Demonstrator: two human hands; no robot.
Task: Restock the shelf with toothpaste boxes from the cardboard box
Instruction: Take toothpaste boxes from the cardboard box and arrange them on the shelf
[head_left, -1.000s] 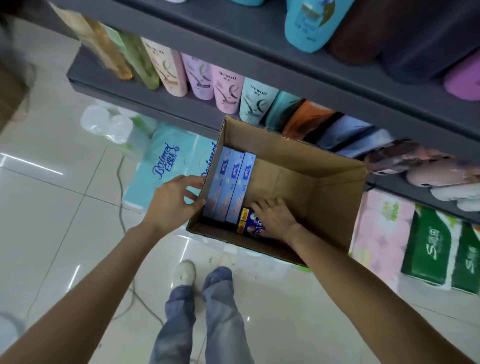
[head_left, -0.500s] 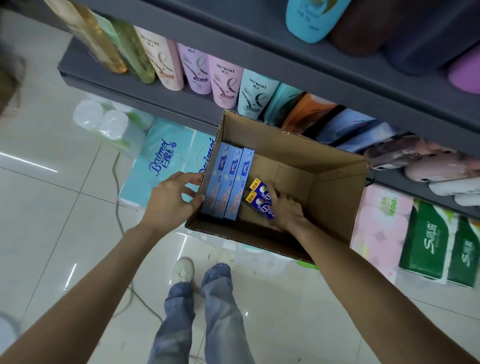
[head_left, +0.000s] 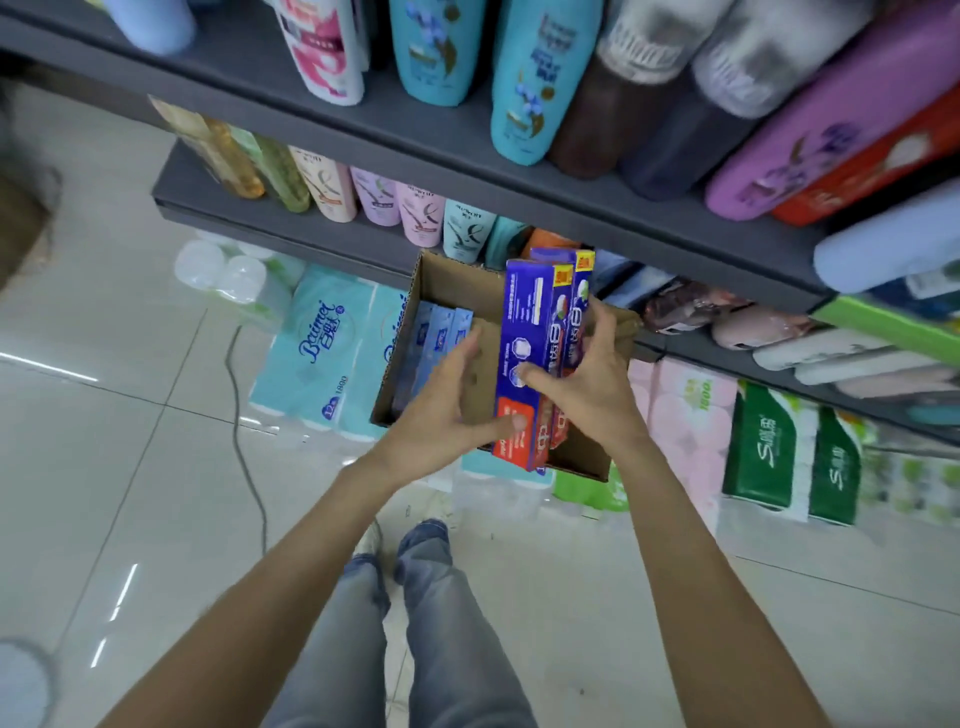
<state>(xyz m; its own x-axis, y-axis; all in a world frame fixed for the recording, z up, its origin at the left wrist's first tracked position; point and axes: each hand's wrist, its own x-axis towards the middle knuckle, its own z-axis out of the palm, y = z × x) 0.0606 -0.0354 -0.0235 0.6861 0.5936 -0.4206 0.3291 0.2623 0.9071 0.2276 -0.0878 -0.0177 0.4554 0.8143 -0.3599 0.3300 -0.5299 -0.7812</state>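
Two dark blue toothpaste boxes (head_left: 535, 332) with red ends stand upright above the open cardboard box (head_left: 457, 283). My right hand (head_left: 587, 379) grips them from the right, thumb across the front. My left hand (head_left: 447, 410) has its thumb on the red lower end and its fingers up along the left side. Three light blue toothpaste boxes (head_left: 434, 343) lie side by side against the left wall inside the cardboard box. The cardboard box rests on packs below the grey shelf (head_left: 322, 236).
Shampoo bottles (head_left: 415, 213) line the grey shelf, and larger bottles (head_left: 524, 78) stand on the shelf above. Tissue packs in teal (head_left: 322, 353), pink (head_left: 680, 415) and green (head_left: 789, 457) sit on the floor level. A cable (head_left: 244, 426) runs over the tiles by my legs.
My right hand lifted the dark blue boxes out of the cardboard box and stood them upright. My left hand left the box's rim and came onto them. The camera tilted upward.
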